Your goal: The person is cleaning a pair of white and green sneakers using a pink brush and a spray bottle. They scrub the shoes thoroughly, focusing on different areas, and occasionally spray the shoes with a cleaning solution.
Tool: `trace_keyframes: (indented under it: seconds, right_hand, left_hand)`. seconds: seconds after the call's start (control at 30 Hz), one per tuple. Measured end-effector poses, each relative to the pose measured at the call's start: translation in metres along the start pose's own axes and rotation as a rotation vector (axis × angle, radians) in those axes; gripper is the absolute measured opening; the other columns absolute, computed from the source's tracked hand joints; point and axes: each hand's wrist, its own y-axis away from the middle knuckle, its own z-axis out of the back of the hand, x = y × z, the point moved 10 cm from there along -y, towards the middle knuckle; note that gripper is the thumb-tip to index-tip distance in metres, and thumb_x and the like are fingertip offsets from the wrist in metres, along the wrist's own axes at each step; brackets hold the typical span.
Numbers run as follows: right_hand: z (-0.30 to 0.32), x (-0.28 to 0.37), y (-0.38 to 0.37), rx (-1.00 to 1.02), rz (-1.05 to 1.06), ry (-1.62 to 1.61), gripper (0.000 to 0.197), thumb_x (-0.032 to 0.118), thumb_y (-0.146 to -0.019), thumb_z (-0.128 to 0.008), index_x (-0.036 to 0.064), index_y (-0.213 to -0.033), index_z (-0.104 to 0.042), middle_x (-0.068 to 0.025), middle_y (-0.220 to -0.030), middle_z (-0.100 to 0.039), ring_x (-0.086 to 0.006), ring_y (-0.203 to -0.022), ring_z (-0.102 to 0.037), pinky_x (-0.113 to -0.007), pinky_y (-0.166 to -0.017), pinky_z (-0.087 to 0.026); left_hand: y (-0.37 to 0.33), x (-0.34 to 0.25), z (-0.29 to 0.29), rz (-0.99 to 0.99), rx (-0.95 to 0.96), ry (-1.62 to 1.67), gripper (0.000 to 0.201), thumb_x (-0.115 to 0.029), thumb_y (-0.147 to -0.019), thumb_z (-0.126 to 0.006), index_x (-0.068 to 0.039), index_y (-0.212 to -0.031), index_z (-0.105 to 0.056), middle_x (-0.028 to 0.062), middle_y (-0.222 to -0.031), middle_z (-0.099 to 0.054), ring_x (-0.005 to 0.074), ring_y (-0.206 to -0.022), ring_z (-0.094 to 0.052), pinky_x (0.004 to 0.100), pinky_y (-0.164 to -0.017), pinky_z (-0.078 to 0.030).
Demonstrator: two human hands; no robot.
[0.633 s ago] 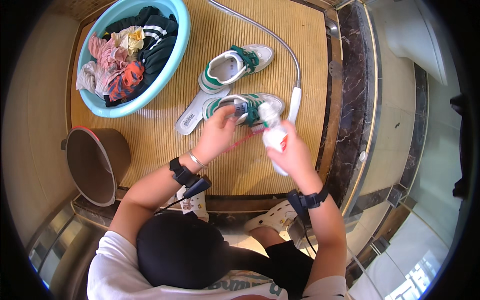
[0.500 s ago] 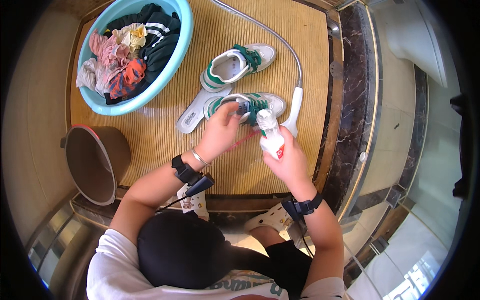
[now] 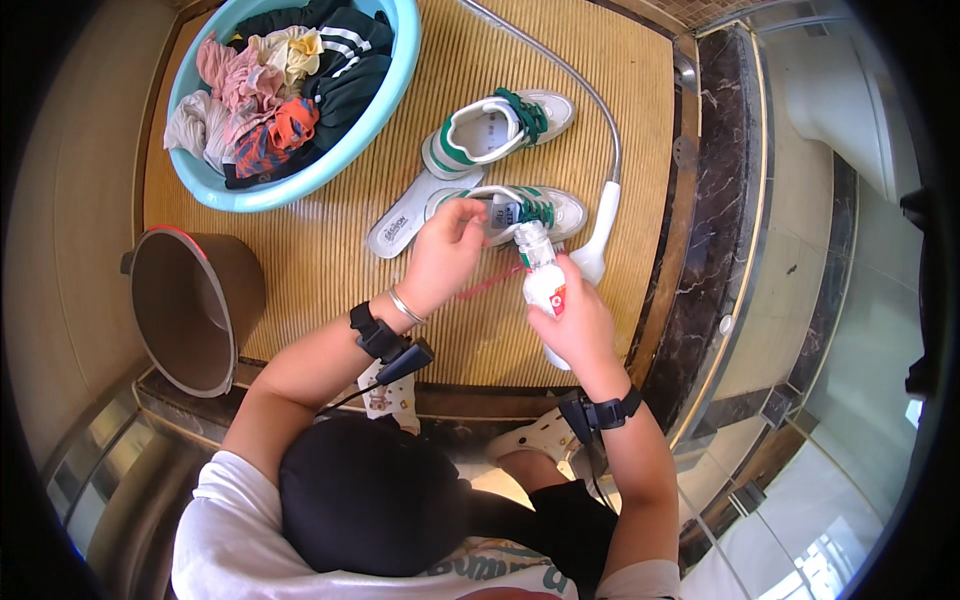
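My right hand (image 3: 578,318) is wrapped round an uncapped clear bottle (image 3: 545,285) with white contents and a red-orange label. Its neck tilts toward a white-and-green sneaker (image 3: 568,212). Beside that shoe's opening is my left hand (image 3: 447,248), thumb and forefinger bent but apart, with nothing visible between them. The shoe's tongue (image 3: 504,212) shows just beyond the fingertips. Farther off lies the matching sneaker (image 3: 480,135), with green laces. A grey insole (image 3: 402,222) lies on the slatted mat to the left of the shoes.
A light-blue basin (image 3: 400,85) full of clothes stands at the far left, and a brown bucket (image 3: 225,300) nearer. The white shower head (image 3: 590,262) with its metal hose (image 3: 590,90) lies right of the shoes. A thin pink strip (image 3: 490,282) crosses the mat (image 3: 330,270). A dark stone ledge (image 3: 700,200) borders the right.
My left hand has let go of the shoe's tongue and drawn back slightly, uncovering it. The bottle stays in my right hand, near the shoe. The whole view has shifted a little.
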Motion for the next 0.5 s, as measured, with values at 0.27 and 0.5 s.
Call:
trace_keyframes:
  seconds: [0.27, 0.5]
  right_hand:
    - [0.0, -0.006, 0.007, -0.036, -0.014, -0.047, 0.071, 0.026, -0.074, -0.073, 0.0119, -0.137, -0.044, -0.0235, -0.1, -0.063, -0.0424, -0.09, -0.064, -0.05, -0.074, -0.053]
    - [-0.003, -0.02, 0.009, 0.011, -0.066, 0.017, 0.072, 0.026, -0.073, -0.073, 0.0135, -0.137, -0.044, -0.0218, -0.098, -0.063, -0.0417, -0.089, -0.064, -0.049, -0.073, -0.052]
  left_hand:
    - [0.0, 0.004, -0.004, -0.001, 0.016, -0.03, 0.017, -0.007, -0.097, -0.055, 0.002, -0.111, -0.059, 0.0079, -0.094, -0.067, 0.0137, -0.076, -0.067, 0.0278, -0.069, -0.053]
    - [0.001, 0.009, -0.016, -0.013, 0.074, -0.039, 0.018, -0.008, -0.096, -0.056, 0.003, -0.111, -0.059, 0.008, -0.091, -0.066, 0.0146, -0.076, -0.066, 0.0289, -0.068, -0.053]
